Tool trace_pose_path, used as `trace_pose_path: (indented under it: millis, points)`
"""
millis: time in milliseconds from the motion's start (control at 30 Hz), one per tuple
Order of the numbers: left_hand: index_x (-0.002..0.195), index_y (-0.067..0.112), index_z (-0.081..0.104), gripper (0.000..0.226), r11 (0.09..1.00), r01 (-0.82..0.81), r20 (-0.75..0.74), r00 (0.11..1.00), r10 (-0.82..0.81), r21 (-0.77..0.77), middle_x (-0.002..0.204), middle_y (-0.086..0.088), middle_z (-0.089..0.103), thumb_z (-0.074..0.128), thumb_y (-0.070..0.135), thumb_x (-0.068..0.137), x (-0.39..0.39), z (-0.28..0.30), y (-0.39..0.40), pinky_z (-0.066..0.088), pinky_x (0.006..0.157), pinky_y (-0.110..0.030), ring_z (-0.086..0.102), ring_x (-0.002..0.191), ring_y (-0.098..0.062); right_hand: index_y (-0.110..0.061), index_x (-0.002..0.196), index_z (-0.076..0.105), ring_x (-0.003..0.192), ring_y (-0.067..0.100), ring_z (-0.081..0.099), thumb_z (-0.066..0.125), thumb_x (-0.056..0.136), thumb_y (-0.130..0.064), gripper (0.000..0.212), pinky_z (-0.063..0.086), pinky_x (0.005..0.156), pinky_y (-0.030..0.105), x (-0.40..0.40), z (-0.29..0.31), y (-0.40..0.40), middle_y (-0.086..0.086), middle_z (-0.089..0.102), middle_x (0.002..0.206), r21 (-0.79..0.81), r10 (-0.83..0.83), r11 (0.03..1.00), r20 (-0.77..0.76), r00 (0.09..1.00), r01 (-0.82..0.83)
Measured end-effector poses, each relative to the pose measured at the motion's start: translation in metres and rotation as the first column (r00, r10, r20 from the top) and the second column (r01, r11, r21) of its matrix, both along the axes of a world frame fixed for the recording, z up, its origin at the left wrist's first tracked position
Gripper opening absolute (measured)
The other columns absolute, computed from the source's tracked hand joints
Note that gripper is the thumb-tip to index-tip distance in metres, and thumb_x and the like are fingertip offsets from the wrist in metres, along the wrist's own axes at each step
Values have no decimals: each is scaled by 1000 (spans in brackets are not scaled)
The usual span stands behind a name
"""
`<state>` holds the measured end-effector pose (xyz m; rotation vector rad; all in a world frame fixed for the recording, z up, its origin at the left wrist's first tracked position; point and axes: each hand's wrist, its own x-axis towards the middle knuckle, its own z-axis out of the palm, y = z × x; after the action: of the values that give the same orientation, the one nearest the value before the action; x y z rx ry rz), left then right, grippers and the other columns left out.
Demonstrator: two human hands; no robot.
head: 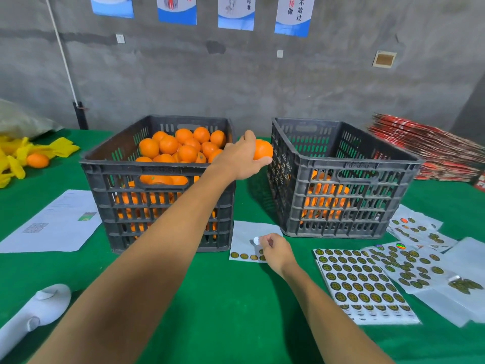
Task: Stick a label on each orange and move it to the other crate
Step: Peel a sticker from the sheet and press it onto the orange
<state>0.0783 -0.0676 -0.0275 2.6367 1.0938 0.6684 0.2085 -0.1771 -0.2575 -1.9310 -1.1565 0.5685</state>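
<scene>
- Left hand [240, 158]: reaches far across the table; fingers and thumb curled round a single round orange fruit [263, 149], held in the air in the gap between the two crates, just beside the right crate's left wall, near rim height.
- Right hand [275, 249]: low over the near table; fingertips pinch a small round label [256, 240], its white backing side showing, above a nearly used white sticker sheet [245, 237] with a row of gold labels along its near edge.
- Left dark grey slatted plastic crate [157, 206]: heaped with oranges up to the rim.
- Right dark grey slatted plastic crate [341, 200]: partly filled; oranges show through the slats in the lower half only.
- Green felt-covered table [223, 298]: bears both crates.
- Full sheets of round gold labels [362, 279]: spread near right, overlapping.
- Printed white paper sheet [52, 222]: lies left of the left crate.
- Stray orange [38, 160]: far left, among yellow netting [15, 156].
- Stack of red flat cartons [425, 151]: far right.
</scene>
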Motion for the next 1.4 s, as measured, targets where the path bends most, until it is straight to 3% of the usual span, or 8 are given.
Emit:
trace_pose_path:
  millis: [133, 267, 467, 667, 833, 1000, 1300, 1400]
  points:
    - [147, 21, 30, 63, 998, 49, 70, 996, -47, -27, 136, -13, 54, 54, 56, 100, 0, 1, 3, 51, 95, -58, 60, 115, -38, -18, 90, 62, 84, 25, 69, 52, 104, -34, 23, 58, 82, 49, 5, 41, 10, 0, 70, 85, 206, -48, 976, -80, 996, 63]
    - [152, 48, 28, 51, 989, 139, 175, 976, -128, -50, 126, -15, 54, 48, 50, 105, 0, 2, 8, 50, 99, -54, 61, 107, -37, -22, 88, 57, 59, 19, 60, 49, 105, -38, 24, 49, 57, 43, 9, 109, 23, -5, 63, 67, 501, -196, 856, 92, 976, 125]
    - [143, 50, 39, 35, 960, 233, 367, 916, -163, -154, 125, -8, 56, 40, 49, 108, -4, 4, 11, 60, 78, -34, 68, 79, -25, -25, 108, 59, 69, 17, 61, 45, 107, -36, 18, 37, 60, 32, 3, 209, 32, -11, 66, 81, 748, -440, 663, 340, 831, 45]
    - [144, 46, 39, 36, 928, 305, 447, 875, -185, -212, 126, 4, 59, 31, 50, 109, -6, 7, 13, 58, 80, -39, 64, 76, -17, -16, 100, 77, 53, 17, 67, 73, 95, -26, 12, 47, 40, 27, -3, 220, 43, -4, 76, 80, 773, -620, 574, 625, 474, -269]
    - [153, 39, 37, 43, 889, 356, 561, 815, -145, -287, 107, -1, 65, 27, 40, 112, -5, 6, 19, 57, 79, -38, 64, 81, -17, -21, 119, 75, 60, 18, 69, 61, 103, -34, 26, 52, 44, 35, -4, 207, 45, -5, 77, 90, 731, -527, 584, 672, 520, -354]
    - [150, 44, 44, 43, 822, 401, 667, 744, -35, -404, 148, -9, 52, 26, 44, 111, -6, 8, 26, 46, 111, -50, 54, 131, -27, -20, 134, 66, 54, 15, 62, 62, 100, -41, 40, 48, 41, 32, -9, 207, 43, -4, 71, 89, 636, -470, 672, 762, 445, -380]
    - [141, 39, 52, 34, 841, 405, 698, 715, -48, -358, 139, -3, 55, 41, 43, 110, -10, 11, 27, 57, 101, -45, 59, 124, -22, -22, 144, 53, 72, 9, 70, 64, 96, -52, 58, 46, 53, 17, -15, 209, 46, -10, 72, 94, 621, -363, 742, 689, 628, -253]
    - [144, 41, 51, 36, 840, 405, 687, 724, -54, -361, 143, 0, 53, 42, 44, 109, -12, 11, 27, 55, 103, -45, 57, 128, -22, -22, 145, 52, 68, 14, 69, 59, 94, -62, 65, 49, 48, 23, -11, 209, 46, -6, 71, 98, 567, -382, 788, 755, 533, -237]
